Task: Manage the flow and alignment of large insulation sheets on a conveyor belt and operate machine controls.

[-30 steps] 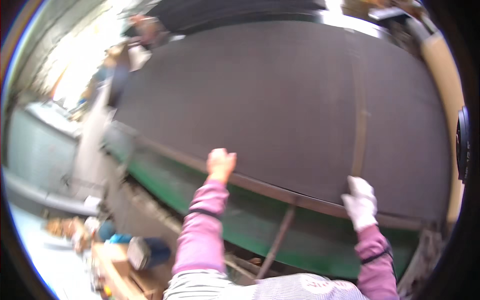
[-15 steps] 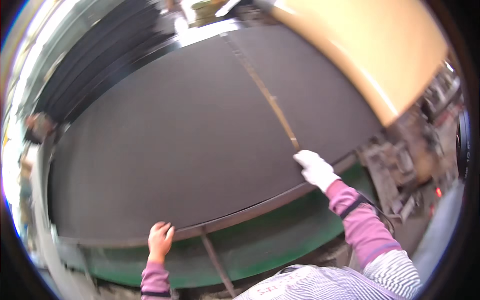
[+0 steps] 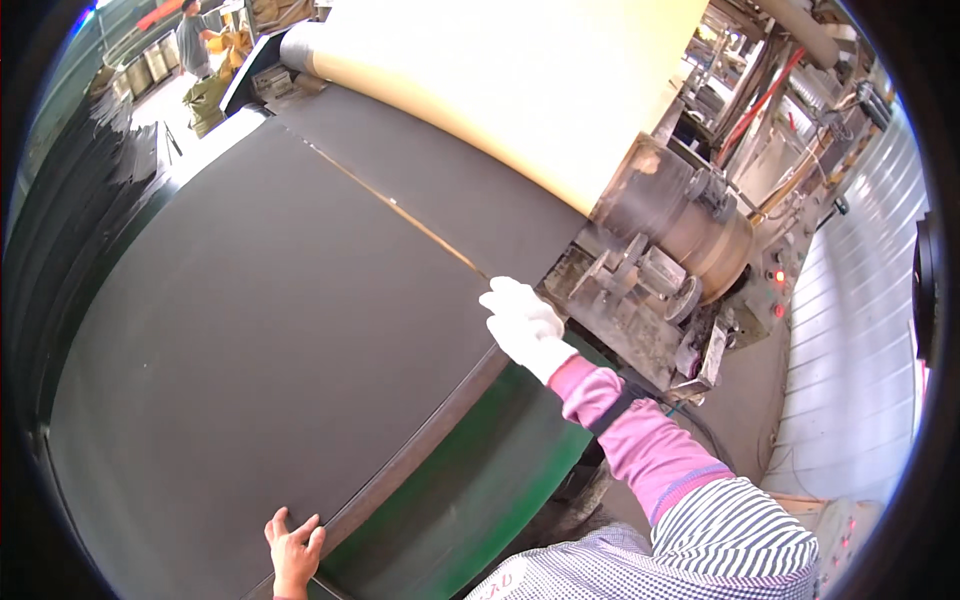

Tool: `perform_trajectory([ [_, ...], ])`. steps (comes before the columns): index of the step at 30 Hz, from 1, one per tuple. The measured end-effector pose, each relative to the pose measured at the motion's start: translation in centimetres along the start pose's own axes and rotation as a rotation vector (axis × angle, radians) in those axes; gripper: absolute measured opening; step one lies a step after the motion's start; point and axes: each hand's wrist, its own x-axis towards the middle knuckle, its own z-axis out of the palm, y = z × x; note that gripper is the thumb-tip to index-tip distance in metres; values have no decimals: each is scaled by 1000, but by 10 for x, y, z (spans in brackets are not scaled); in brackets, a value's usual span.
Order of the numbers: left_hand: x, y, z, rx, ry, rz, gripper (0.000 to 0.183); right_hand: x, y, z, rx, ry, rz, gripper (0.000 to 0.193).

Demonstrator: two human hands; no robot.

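A wide, dark grey flat sheet [image 3: 250,300] covers the table before me. Across it, from the far edge to the near right edge, lies a long, thin yellowish-brown stick [image 3: 420,226]. My right hand [image 3: 527,322], in a white glove, is closed on the stick's near end, just above the sheet's edge. The glove hides that end. At the lower left, my bare left hand [image 3: 293,553] rests at the sheet's near edge with fingers apart, holding nothing.
A large cream-coloured sheet [image 3: 510,90] curves up beyond the dark one. Right of it stand a rusty roller drum [image 3: 700,250] and a panel with red lights [image 3: 779,290]. Green material [image 3: 450,470] shows below the near edge. Another person [image 3: 193,42] is at the far left.
My view has turned right, bringing the drum and lit panel in more fully. My right hand still grips the stick; my left hand stays at the sheet's near edge.
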Motion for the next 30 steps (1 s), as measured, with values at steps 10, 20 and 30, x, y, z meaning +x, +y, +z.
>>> perform_trajectory([
  [10,80,125,40,91,-48,105,40,-212,17,-112,211,28,-199,31],
  [20,154,232,77,184,-114,249,45,-324,125,-166,239,-148,574,24],
  [30,244,317,116,285,-216,281,40,-276,398,-256,-173,382,634,24],
])
